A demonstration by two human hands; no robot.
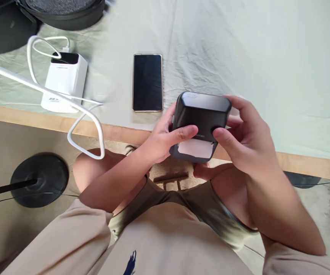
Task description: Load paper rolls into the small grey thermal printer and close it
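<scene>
Here, both hands gripping a small black printer (200, 124), left hand (160, 139), right hand (243, 139), above the worktop (268, 68) edge, phone (147, 82) and white power bank (64, 80) lying beyond.

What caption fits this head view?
Both hands, left hand and right hand, hold a small black printer above the table edge, phone beyond.

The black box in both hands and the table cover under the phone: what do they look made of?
The black box looks like hard plastic, semi-matte, with soft highlights on rounded edges. The white strip at its slot looks like paper. The table cover looks like thin cloth, pale green and creased.
</scene>
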